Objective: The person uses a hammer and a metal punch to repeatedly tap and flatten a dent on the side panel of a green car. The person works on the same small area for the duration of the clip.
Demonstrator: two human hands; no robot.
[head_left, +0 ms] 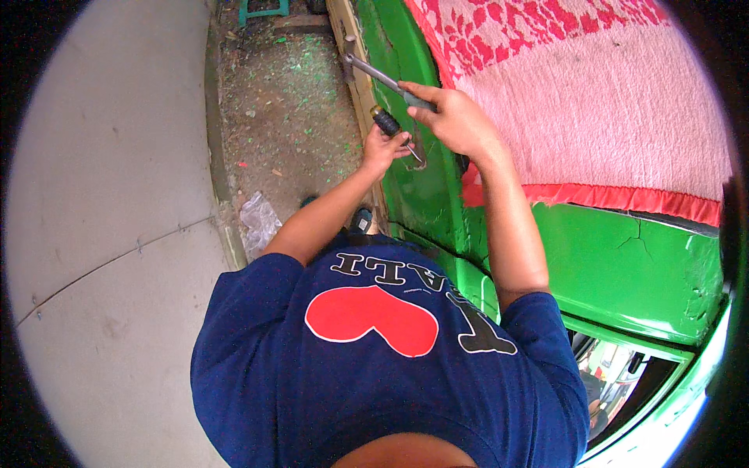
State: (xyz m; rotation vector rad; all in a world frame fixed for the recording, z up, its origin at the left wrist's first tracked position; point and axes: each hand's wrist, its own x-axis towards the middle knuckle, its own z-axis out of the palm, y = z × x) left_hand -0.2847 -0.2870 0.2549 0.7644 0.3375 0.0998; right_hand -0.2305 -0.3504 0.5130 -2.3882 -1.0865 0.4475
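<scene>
My left hand point(378, 151) is closed round a screwdriver point(385, 121) with a black handle and a yellowish end. Its thin shank slants down to the right, and the tip meets a scraped patch on the green painted car body point(425, 191). In my right hand point(460, 125) is a hammer point(380, 76) with a metal shaft and a grey-green grip. The hammer's head points to the far left, up and away from the screwdriver's handle end. Both hands are over the green body, close together.
A pink and red towel point(577, 117) covers part of the green body at the right. Cracks mark the paint below it. Green flakes lie on the dirty ground point(292, 117). A clear plastic bag point(260, 222), a teal stool point(264, 9) and a grey wall point(117, 156) stand leftward.
</scene>
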